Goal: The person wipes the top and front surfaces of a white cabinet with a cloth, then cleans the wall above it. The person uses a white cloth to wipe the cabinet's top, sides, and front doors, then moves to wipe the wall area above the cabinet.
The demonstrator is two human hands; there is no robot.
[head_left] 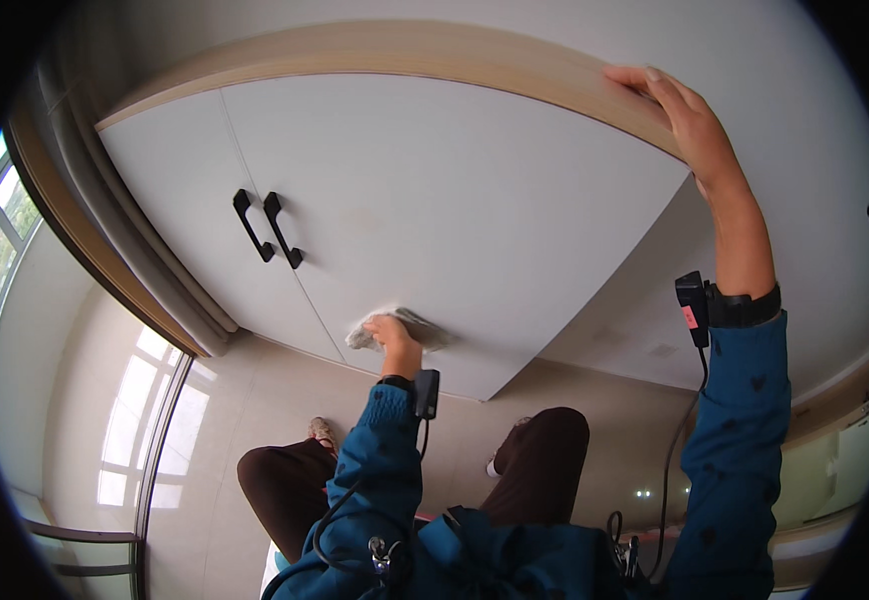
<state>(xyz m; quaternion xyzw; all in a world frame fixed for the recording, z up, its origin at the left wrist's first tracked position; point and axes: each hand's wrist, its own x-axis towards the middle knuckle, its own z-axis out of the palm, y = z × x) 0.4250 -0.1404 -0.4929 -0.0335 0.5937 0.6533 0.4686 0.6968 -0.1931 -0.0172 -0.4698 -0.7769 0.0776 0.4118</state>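
Observation:
A whitish cloth is pressed against the lower part of a white cabinet door, held in my left hand. My right hand rests on the wood-toned top edge of the cabinet, near its right corner, and no object shows in it. Two black door handles sit side by side at the seam between the wide door and a narrower door, up and to the left of the cloth.
A grey curtain hangs along the cabinet's left side, beside a sliding-door track. My bent knees are over the pale tiled floor. A cable runs down from a device at my right wrist.

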